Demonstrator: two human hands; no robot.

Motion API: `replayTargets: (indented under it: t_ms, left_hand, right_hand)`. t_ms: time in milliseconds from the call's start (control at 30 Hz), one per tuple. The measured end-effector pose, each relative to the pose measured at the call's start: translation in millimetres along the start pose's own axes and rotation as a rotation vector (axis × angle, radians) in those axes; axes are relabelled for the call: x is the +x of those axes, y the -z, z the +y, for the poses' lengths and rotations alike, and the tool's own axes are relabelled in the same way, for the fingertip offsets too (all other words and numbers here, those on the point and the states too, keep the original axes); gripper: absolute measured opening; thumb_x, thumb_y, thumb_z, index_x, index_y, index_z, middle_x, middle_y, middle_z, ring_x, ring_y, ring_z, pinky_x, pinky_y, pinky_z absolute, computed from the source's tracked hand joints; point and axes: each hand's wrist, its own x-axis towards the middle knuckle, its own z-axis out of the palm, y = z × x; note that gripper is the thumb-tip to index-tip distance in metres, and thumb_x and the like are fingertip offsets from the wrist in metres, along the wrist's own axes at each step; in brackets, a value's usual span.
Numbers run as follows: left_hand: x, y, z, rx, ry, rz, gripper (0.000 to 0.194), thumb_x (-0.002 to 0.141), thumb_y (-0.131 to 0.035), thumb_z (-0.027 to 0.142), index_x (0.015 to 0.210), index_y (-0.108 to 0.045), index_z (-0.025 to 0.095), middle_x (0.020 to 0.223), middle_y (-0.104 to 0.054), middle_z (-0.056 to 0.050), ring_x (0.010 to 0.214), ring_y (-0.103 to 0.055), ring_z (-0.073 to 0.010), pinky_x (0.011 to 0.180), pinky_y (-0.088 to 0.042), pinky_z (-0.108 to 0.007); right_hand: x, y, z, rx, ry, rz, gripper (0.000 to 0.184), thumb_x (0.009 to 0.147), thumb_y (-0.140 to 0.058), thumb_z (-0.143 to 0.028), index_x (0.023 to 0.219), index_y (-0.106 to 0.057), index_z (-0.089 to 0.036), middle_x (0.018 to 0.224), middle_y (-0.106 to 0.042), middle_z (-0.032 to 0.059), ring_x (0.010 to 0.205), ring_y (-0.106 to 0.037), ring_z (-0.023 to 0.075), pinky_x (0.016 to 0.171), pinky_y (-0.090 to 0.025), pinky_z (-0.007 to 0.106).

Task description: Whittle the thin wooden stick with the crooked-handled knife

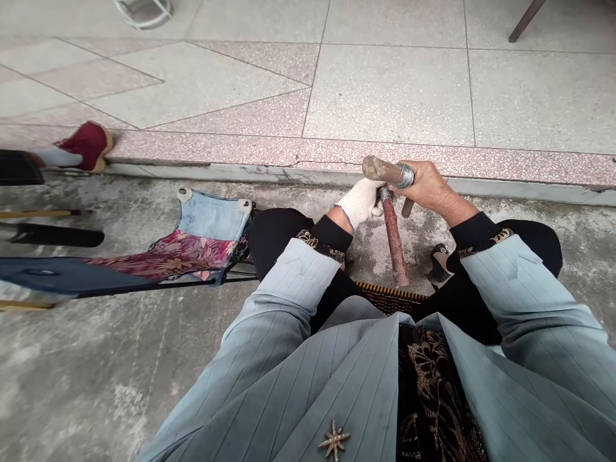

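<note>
My left hand [360, 200], in a white knitted glove, is closed around the upper end of a reddish wooden stick [395, 240]. Wire is wound around that end, and the stick slants down toward my lap. A thicker brown wooden stick [378, 169] lies across above it, its cut end pointing left. My bare right hand [426, 183] grips this brown stick beside a coil of silvery wire [405, 175] wrapped round it. Below my right fingers shows a short brown stick end [407, 206]. How the pieces join is hidden by my hands.
A woven basket edge [392, 296] shows between my legs. On the left stands a folding stool with a patterned cloth seat [192, 251]. Another person's red shoe [91, 146] rests by the low tiled step [231, 172]. A dark chair leg [527, 20] is at the upper right.
</note>
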Motion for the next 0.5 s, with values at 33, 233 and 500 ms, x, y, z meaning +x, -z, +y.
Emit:
replayTargets:
  t_ms: [33, 233, 500]
  left_hand:
    - [0, 0.0, -1, 0.014, 0.004, -0.002, 0.023, 0.085, -0.056, 0.037, 0.074, -0.050, 0.018, 0.052, -0.055, 0.000, 0.029, -0.037, -0.0059, 0.027, -0.015, -0.016]
    - [-6, -4.9, 3, 0.006, -0.055, -0.056, 0.038, 0.082, -0.066, 0.054, 0.082, -0.056, 0.017, 0.054, -0.054, 0.002, 0.033, -0.044, -0.0065, 0.029, -0.018, -0.016]
    - [-19, -13.3, -2, -0.173, -0.203, -0.237, 0.024, 0.087, -0.062, 0.032, 0.103, -0.059, 0.014, 0.079, -0.068, -0.005, 0.068, -0.069, -0.0165, 0.064, -0.059, -0.031]
  right_hand:
    - [1, 0, 1, 0.006, -0.012, 0.016, 0.019, 0.072, -0.075, -0.030, 0.082, -0.067, -0.016, 0.073, -0.064, 0.0015, 0.068, -0.063, 0.0183, 0.054, -0.044, 0.025]
    - [10, -6, 9, 0.147, -0.140, 0.135, 0.018, 0.063, -0.078, -0.019, 0.074, -0.065, -0.015, 0.067, -0.064, 0.0006, 0.066, -0.060, 0.0154, 0.061, -0.050, 0.028]
    - [13, -7, 14, 0.404, -0.344, 0.282, 0.019, 0.065, -0.077, -0.015, 0.065, -0.058, -0.018, 0.054, -0.056, -0.0026, 0.047, -0.051, 0.0089, 0.043, -0.043, 0.022]
